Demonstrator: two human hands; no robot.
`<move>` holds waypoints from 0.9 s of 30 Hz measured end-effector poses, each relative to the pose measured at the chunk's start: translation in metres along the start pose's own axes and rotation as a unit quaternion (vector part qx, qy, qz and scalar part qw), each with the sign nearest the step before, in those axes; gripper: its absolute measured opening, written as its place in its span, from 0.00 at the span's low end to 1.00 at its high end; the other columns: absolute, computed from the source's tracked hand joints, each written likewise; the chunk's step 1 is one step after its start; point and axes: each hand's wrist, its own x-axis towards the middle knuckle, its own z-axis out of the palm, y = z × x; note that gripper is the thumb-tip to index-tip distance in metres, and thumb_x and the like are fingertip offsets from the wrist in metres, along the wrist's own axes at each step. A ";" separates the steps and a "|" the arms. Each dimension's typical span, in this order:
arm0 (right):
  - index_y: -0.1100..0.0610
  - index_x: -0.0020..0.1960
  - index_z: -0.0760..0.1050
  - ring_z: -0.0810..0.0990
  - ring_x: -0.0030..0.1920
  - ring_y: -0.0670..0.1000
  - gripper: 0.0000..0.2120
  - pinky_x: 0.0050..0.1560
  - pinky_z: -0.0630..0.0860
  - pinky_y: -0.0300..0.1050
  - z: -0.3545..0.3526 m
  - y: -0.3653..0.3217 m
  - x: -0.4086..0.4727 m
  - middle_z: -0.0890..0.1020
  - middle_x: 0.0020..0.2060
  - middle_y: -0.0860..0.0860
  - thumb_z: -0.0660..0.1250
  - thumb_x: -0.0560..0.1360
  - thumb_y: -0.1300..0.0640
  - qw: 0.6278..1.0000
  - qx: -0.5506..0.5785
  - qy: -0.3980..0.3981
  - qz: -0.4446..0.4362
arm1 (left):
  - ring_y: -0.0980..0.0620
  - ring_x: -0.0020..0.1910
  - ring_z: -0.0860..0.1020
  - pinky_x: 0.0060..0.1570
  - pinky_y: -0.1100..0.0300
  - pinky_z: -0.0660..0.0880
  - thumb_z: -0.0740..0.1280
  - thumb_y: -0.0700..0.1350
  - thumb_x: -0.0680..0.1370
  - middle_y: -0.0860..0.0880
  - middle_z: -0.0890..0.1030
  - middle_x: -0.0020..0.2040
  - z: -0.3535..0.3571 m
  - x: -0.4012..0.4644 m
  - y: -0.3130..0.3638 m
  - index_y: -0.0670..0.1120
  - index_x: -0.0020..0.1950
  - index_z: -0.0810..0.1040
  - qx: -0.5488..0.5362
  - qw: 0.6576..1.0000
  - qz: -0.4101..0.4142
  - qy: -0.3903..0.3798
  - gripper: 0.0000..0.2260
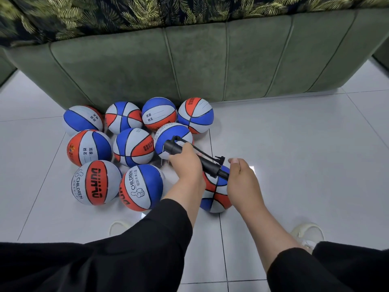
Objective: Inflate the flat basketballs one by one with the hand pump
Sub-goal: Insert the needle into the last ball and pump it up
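We grip the light, rigid hand pump (194, 159) in both hands (185, 165), barrel left, handle right, over the soft, rollable basketball (216, 194) on the floor (294, 144), best steadied low.

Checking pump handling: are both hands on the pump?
Yes. The left hand grips the black pump at its barrel, and the right hand holds its lower end over a basketball.

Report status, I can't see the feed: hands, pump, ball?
Left hand grips pump. Right hand holds its lower end over the ball. Nine balls clustered left, nothing blocking.
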 end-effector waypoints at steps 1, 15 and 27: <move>0.55 0.60 0.75 0.77 0.50 0.56 0.18 0.49 0.70 0.49 0.003 -0.001 -0.001 0.78 0.46 0.49 0.49 0.87 0.50 1.000 0.002 -0.003 -0.001 | 0.52 0.37 0.77 0.35 0.60 0.76 0.65 0.43 0.80 0.47 0.79 0.45 0.001 -0.003 -0.002 0.46 0.62 0.72 0.007 1.000 0.002 -0.003 0.11; 0.49 0.61 0.74 0.78 0.44 0.52 0.13 0.38 0.68 0.38 -0.023 0.008 0.001 0.78 0.46 0.47 0.52 0.87 0.47 1.000 -0.007 -0.001 -0.022 | 0.48 0.40 0.79 0.48 0.49 0.82 0.68 0.45 0.78 0.46 0.81 0.46 -0.015 0.027 0.017 0.44 0.62 0.74 -0.003 1.000 0.005 0.025 0.14; 0.57 0.60 0.74 0.75 0.49 0.57 0.17 0.44 0.67 0.47 0.000 -0.003 0.000 0.77 0.46 0.51 0.49 0.87 0.51 1.000 -0.020 -0.015 -0.002 | 0.52 0.37 0.76 0.37 0.58 0.73 0.64 0.43 0.81 0.49 0.77 0.44 0.000 -0.005 -0.003 0.45 0.64 0.71 0.015 1.000 0.021 -0.013 0.12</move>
